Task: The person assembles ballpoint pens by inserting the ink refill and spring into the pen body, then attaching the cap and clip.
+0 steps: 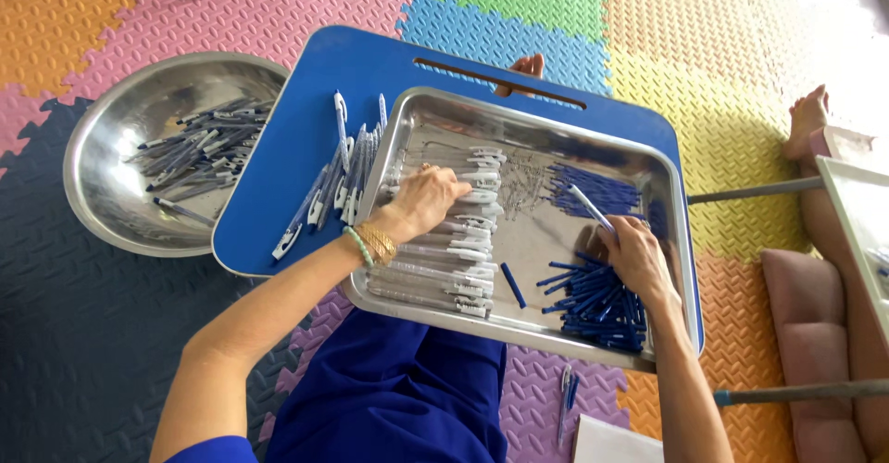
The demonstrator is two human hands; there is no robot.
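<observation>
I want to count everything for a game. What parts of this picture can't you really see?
- Head view: the clear pen barrels under the left hand are hidden by it.
- The blue pen parts under the right hand are partly covered.
- The tiny springs in the metal tray are too small to count.
- The white sheet is cut off by the bottom edge.

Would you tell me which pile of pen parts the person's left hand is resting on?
The left hand rests on the row of clear pen barrels at the tray's left side, not the blue parts near the right hand.
</observation>
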